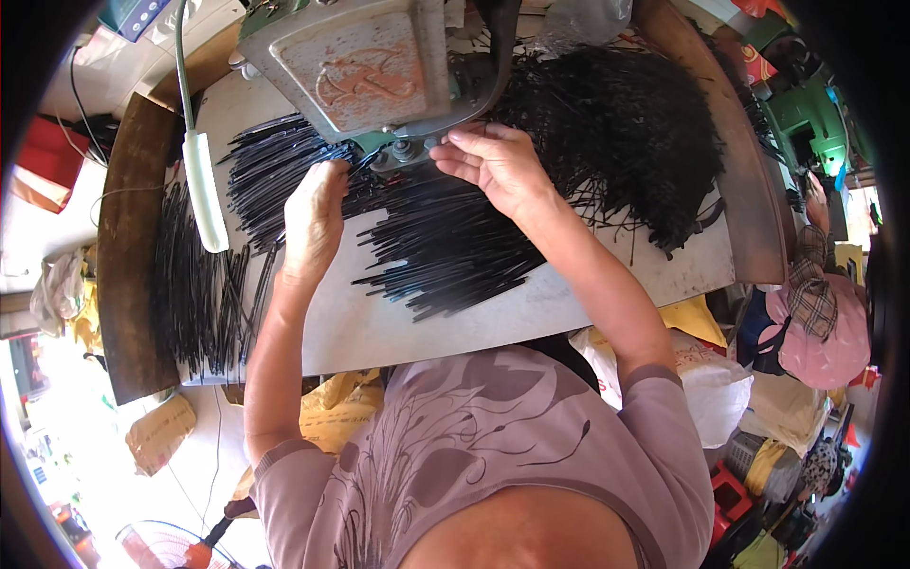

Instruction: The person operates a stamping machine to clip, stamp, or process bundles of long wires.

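Note:
A grey metal press machine (355,71) with a raised orange emblem hangs over the worktable. My left hand (315,218) is closed, with thin black wires at its fingertips, just left of the tooling (403,152) under the press. To the right of that tooling, my right hand (498,166) has its fingers bent in a pinch; what lies between the fingertips is too small to make out. Below the hands a pile of straight black wires (455,247) is spread on the table. Another bundle of wires (270,175) lies beyond my left hand.
A large tangled heap of black wires (626,133) covers the table's right side. More loose wires (194,284) lie at the left. A white lamp tube (204,194) hangs there. The pale tabletop (379,327) has raised brown side boards (137,247). Another person (820,322) sits far right by a green machine (806,123).

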